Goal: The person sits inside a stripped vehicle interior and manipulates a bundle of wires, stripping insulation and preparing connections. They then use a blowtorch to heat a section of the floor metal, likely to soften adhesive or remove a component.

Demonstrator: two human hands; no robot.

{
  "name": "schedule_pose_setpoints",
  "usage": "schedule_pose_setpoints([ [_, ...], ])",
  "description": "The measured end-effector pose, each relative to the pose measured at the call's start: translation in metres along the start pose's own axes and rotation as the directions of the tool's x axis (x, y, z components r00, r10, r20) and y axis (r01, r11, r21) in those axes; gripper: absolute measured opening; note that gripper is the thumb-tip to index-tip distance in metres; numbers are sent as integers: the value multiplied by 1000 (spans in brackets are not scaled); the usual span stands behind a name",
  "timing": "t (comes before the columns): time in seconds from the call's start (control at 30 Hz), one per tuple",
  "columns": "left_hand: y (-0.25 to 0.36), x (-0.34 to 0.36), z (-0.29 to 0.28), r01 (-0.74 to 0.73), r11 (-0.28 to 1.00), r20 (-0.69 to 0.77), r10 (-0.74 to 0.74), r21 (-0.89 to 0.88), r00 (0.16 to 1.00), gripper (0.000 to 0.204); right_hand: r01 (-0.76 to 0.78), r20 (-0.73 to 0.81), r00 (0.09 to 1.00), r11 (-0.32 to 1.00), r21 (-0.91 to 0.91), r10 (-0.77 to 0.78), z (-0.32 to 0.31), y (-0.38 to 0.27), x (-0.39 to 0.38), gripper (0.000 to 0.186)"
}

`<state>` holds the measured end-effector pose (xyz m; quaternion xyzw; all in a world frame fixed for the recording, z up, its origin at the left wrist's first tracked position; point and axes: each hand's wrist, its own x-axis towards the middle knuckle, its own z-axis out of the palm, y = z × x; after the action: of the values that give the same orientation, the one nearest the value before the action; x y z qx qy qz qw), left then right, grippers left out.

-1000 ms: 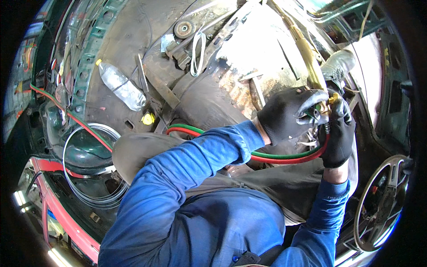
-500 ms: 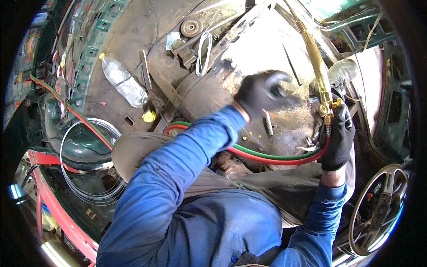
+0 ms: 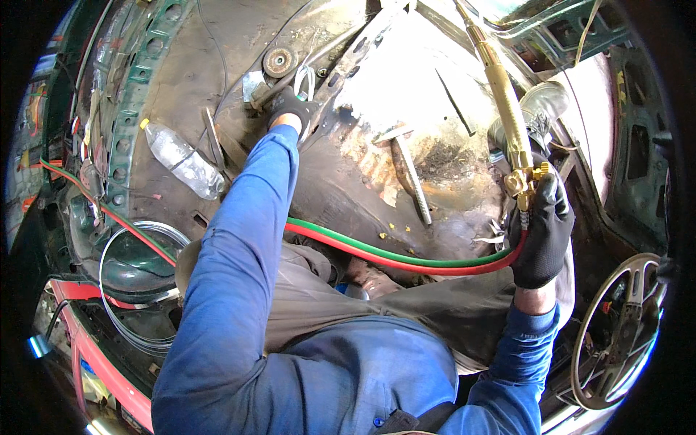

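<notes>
My right hand [image 3: 542, 235], in a black glove, is closed around the lower end of a brass gas torch [image 3: 506, 101], by its valves. Red and green twin hoses [image 3: 406, 262] run from the torch leftward across my lap. My left hand [image 3: 291, 110], also gloved, reaches far forward over the metal floor to a loop of pale wire [image 3: 307, 81]. It covers the loop's near end; most of its fingers are hidden, so its grip is unclear. A hammer [image 3: 410, 177] with a ridged handle lies on the floor between my hands.
Around my left hand lie a grinding disc [image 3: 279, 63], metal bars and a plastic bottle [image 3: 183, 161]. A thin dark rod [image 3: 455, 103] lies on the bright sheet metal. A wire coil [image 3: 119, 308] stands at left, a steering wheel [image 3: 616, 330] at right.
My left hand has moved forward and left, from above the hammer to the pale wire loop. The hammer is now uncovered. My right hand still holds the torch. The view has shifted slightly.
</notes>
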<state>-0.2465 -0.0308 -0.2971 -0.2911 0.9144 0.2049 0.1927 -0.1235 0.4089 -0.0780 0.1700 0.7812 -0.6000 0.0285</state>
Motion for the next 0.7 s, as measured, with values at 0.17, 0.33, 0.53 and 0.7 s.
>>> schedule_pose_setpoints([
  [0.17,-14,39,-3,-6,997,186,-8,75,983,84,-23,10,1000,1000,16,23,5,-3,0,53],
  [0.33,-17,66,-34,-186,962,348,108,198,931,69,-58,-14,998,997,43,59,22,-14,-1,49],
  [0.53,-21,33,-113,-241,969,282,248,-61,927,45,-100,-40,994,994,47,102,28,-12,-2,44],
  [0.7,-53,-29,-129,-148,715,371,514,-683,773,37,-71,-123,990,997,-9,69,47,-3,-7,38],
])
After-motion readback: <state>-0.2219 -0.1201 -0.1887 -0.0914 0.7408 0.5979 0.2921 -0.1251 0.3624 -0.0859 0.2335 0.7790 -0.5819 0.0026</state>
